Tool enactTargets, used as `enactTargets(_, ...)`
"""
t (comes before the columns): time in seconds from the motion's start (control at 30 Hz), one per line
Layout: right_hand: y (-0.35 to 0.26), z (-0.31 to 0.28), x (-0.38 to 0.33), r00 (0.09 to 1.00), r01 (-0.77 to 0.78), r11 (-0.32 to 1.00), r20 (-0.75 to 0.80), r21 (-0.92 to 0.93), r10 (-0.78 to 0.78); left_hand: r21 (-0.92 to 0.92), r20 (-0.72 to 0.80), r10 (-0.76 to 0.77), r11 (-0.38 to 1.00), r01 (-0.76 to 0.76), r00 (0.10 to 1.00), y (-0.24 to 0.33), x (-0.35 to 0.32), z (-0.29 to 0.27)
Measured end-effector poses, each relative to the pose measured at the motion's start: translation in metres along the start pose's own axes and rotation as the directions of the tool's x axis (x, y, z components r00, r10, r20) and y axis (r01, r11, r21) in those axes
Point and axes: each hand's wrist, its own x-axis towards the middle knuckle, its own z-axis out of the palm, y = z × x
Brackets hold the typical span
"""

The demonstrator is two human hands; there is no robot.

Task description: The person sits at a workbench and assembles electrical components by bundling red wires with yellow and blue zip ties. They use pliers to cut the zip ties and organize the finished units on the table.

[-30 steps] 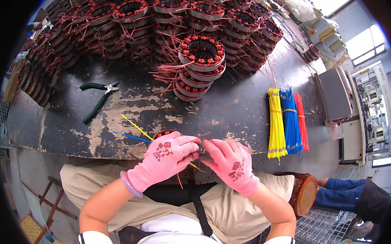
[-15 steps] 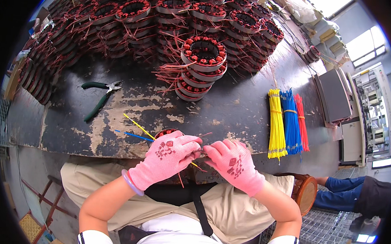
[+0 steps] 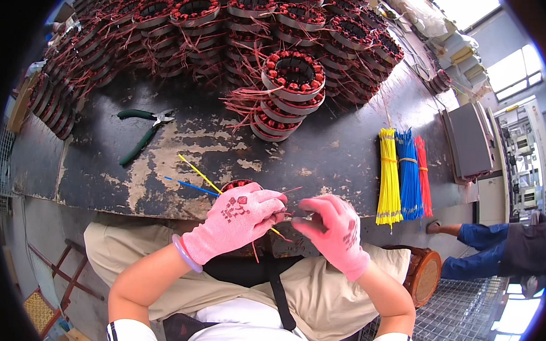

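Note:
A motor stator [image 3: 236, 185] with red windings sits at the table's near edge, mostly hidden under my left hand [image 3: 238, 214] in its pink glove. The fingers of that hand pinch thin dark red lead wires, whose ends poke out to the right. A yellow wire [image 3: 192, 166] and a blue wire [image 3: 185, 184] stick out to the left from beneath the same hand. Just right of the wire ends is my right hand [image 3: 334, 230], also pink-gloved, its thumb and forefinger apart with nothing visible between them.
Green-handled cutting pliers [image 3: 143, 139] lie on the worn black table [image 3: 190, 137]. Behind the work stands a short stack of stators [image 3: 287, 99], with many more stacks further back. Tied bundles of yellow [image 3: 388, 177], blue and red wires lie at right. A person [image 3: 493, 247] is beyond.
My right hand has parted its thumb and forefinger and drawn slightly right, off the wires. My left hand keeps its grip. The view has shifted a little.

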Motion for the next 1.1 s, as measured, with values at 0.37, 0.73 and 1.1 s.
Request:
enactTargets(0.37, 0.013, 0.024, -0.007, 0.948, 0.319, 0.923, 0.059, -0.214, -0.314, 0.039, 0.07, -0.004, 0.999, 0.001, 0.998, 0.0, 0.001, -0.003)
enactTargets(0.73, 0.022, 0.027, -0.004, 0.913, 0.409, 0.851, 0.133, -0.33, -0.387, 0.237, 0.001, 0.019, 0.971, -0.019, 1.0, 0.011, -0.003, -0.048)
enactTargets(1.1, 0.059, -0.059, -0.044, 0.96, -0.1, 0.967, -0.277, -0.232, 0.033, 0.194, -0.04, -0.091, 0.976, 0.097, 0.995, 0.006, 0.001, -0.012)
